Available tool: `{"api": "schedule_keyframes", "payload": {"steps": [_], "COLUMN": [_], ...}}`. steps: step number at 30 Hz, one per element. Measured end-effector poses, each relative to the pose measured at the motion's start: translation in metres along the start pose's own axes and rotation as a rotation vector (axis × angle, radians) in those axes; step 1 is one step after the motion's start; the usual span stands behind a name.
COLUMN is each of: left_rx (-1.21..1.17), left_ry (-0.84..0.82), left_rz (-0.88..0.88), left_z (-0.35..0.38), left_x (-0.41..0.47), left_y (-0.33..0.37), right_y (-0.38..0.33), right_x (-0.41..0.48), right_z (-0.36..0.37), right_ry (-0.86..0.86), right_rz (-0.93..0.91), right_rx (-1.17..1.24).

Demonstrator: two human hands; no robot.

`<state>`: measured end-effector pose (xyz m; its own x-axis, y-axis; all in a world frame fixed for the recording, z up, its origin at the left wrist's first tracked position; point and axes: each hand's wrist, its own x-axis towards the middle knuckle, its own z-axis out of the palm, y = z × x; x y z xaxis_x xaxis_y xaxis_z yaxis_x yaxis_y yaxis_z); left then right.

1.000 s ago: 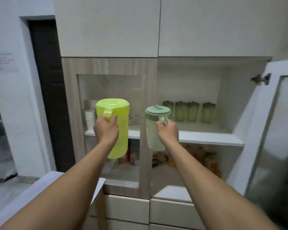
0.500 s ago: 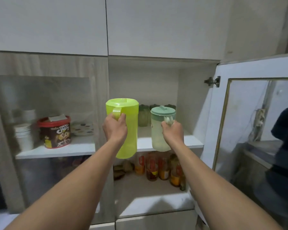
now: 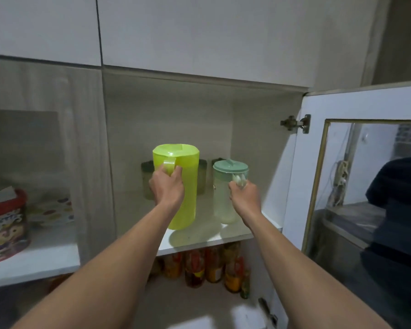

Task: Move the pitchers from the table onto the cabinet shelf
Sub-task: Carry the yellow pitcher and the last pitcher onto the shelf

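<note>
White shelf (image 3: 199, 243) bears both pitchers; left hand (image 3: 167, 188) grips lime pitcher (image 3: 183, 186), right hand (image 3: 246, 198) clamps pale-green pitcher (image 3: 223, 205).

The white shelf (image 3: 199, 243) bears two pitchers (image 3: 185, 186) (green tumblers (image 3: 201, 176) stand behind).

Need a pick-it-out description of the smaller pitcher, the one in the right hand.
Find the open cabinet bay beside the swung-out glass door. Over its white shelf two pitchers are held by their handles. The target is the short translucent pitcher with the pale green lid in the right hand, shorter than the opaque lime-green pitcher on its left.
</note>
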<state>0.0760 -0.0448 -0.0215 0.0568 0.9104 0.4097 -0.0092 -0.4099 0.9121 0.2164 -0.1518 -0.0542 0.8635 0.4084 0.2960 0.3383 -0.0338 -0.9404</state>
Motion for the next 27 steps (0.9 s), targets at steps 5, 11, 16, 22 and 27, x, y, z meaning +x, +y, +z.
{"api": "schedule_keyframes", "payload": {"steps": [5, 11, 16, 22, 27], "left_rx": [0.006, 0.053, 0.075, 0.254, 0.276], "left_ry": [-0.021, -0.003, 0.001, 0.013, 0.021], "left_rz": [-0.021, -0.067, -0.1, -0.027, -0.052], "left_z": [0.048, 0.104, 0.144, 0.187, 0.208], "left_x": [0.031, 0.067, 0.093, 0.117, 0.129], "left_y": [-0.024, -0.066, -0.098, -0.13, -0.14], "right_y": [0.026, 0.065, 0.093, 0.126, 0.142], "right_x": [0.051, 0.119, 0.173, 0.221, 0.242], "right_z": [0.017, 0.053, 0.08, 0.105, 0.119], "right_ry": [0.011, -0.022, -0.062, -0.141, -0.174], "right_rz": [0.029, 0.063, 0.074, 0.094, 0.087], "right_rx": [0.01, -0.012, -0.021, -0.029, -0.102]}}
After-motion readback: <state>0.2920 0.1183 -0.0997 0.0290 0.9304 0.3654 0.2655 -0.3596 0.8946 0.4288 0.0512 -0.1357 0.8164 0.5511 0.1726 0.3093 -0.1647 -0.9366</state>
